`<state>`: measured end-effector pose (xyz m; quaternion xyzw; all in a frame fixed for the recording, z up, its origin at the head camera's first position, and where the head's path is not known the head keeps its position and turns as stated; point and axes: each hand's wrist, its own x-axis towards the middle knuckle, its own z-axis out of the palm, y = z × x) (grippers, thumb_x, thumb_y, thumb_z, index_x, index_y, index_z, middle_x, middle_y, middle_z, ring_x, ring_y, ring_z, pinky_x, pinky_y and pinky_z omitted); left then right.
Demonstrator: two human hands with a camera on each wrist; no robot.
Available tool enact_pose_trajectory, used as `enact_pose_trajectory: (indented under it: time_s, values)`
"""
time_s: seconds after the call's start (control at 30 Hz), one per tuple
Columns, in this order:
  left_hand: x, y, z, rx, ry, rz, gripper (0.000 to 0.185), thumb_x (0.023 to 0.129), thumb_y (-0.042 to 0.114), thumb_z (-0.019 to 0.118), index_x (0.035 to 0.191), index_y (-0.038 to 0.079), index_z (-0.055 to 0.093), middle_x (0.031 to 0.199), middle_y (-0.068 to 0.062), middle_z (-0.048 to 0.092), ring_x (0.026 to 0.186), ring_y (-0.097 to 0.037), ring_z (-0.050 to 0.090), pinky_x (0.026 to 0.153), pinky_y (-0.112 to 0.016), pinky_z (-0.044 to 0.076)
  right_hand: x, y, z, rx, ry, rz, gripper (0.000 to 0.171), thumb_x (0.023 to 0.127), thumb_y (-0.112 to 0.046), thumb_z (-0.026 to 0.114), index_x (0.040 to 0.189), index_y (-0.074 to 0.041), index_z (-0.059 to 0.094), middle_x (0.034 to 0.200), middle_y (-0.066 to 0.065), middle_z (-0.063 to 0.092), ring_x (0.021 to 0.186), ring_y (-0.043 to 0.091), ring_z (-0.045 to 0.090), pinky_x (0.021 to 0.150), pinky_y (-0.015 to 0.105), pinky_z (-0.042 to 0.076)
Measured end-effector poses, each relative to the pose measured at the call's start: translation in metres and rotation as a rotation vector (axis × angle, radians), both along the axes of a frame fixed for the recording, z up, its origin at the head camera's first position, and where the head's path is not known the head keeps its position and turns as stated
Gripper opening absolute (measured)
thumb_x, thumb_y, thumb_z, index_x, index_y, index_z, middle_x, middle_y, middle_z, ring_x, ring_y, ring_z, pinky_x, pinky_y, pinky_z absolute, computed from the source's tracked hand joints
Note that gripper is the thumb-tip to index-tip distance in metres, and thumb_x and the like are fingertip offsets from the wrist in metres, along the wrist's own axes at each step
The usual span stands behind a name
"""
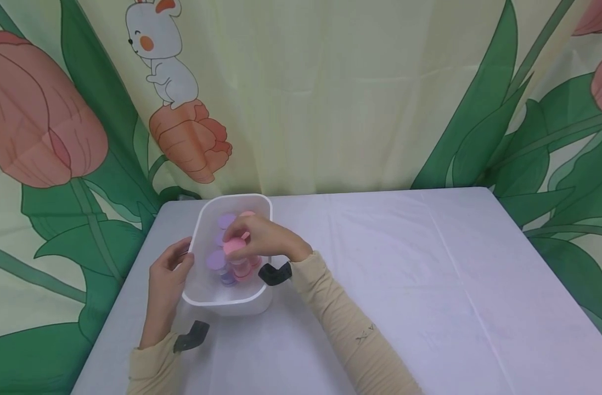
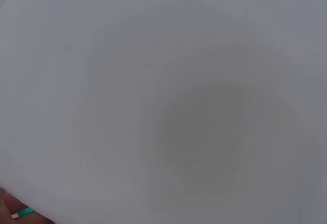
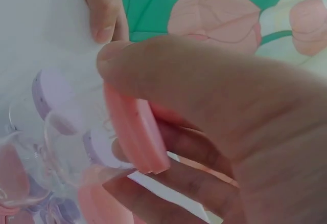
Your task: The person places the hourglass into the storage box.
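A white plastic bin (image 1: 209,299) stands at the table's near left and holds several small clear jars with pink and purple lids. My right hand (image 1: 261,241) reaches into the bin and grips a pink-lidded jar (image 1: 235,255); in the right wrist view thumb and fingers clamp round the pink lid (image 3: 135,132). Purple-lidded jars (image 1: 217,262) stand beside it, and one purple lid (image 3: 48,93) shows in the right wrist view too. My left hand (image 1: 168,274) holds the bin's left rim, its fingertips (image 3: 104,9) curled over the edge. The left wrist view shows only the bin's white wall (image 2: 163,81).
The bin rests on a table covered with a pale lavender cloth (image 1: 404,285), which stretches bare to the right and front. A curtain printed with tulips and a rabbit (image 1: 162,60) hangs behind the table's far edge.
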<state>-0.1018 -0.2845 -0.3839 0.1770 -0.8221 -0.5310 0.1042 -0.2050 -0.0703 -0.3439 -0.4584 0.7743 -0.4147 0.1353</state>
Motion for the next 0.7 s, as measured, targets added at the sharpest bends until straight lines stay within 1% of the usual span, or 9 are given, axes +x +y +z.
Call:
enact_pose_trajectory:
  time_s: [0.13,0.27,0.43,0.7]
  values:
    - [0.0003,-0.0003,0.0003,0.006,0.004,-0.003,0.042,0.100,0.031,0.053,0.142,0.022,0.055,0.137,-0.005,0.060,0.111,-0.012,0.057,0.074,-0.013,0.051,-0.0025,-0.0012,-0.0009,0.038,0.030,0.016,0.028,0.081,-0.012,0.076,0.107,-0.003,0.071,0.098,0.003,0.069,0.087,0.009,0.058,0.077,0.017,0.051]
    - [0.0007,-0.0001,0.0003,0.015,0.005,-0.006,0.043,0.100,0.031,0.053,0.142,0.022,0.055,0.137,-0.005,0.060,0.111,-0.013,0.057,0.075,-0.013,0.051,-0.0039,-0.0026,-0.0009,0.093,0.052,0.034,0.025,0.082,-0.013,0.076,0.105,-0.005,0.072,0.094,0.001,0.068,0.083,0.009,0.057,0.073,0.016,0.050]
    - [0.0016,0.0003,0.0002,0.016,0.010,-0.008,0.043,0.101,0.031,0.054,0.142,0.021,0.055,0.138,-0.006,0.059,0.114,-0.016,0.057,0.075,-0.012,0.051,-0.0041,-0.0033,0.0010,0.143,0.040,0.051,0.022,0.081,-0.009,0.075,0.103,-0.005,0.073,0.089,0.000,0.067,0.080,0.009,0.057,0.072,0.016,0.049]
    - [0.0015,0.0002,0.0025,0.010,0.001,-0.006,0.042,0.101,0.031,0.053,0.142,0.022,0.055,0.138,-0.005,0.059,0.115,-0.015,0.056,0.075,-0.011,0.050,-0.0044,-0.0038,0.0035,0.181,0.069,0.082,0.021,0.080,-0.005,0.075,0.101,-0.006,0.075,0.085,-0.002,0.068,0.077,0.007,0.054,0.070,0.016,0.046]
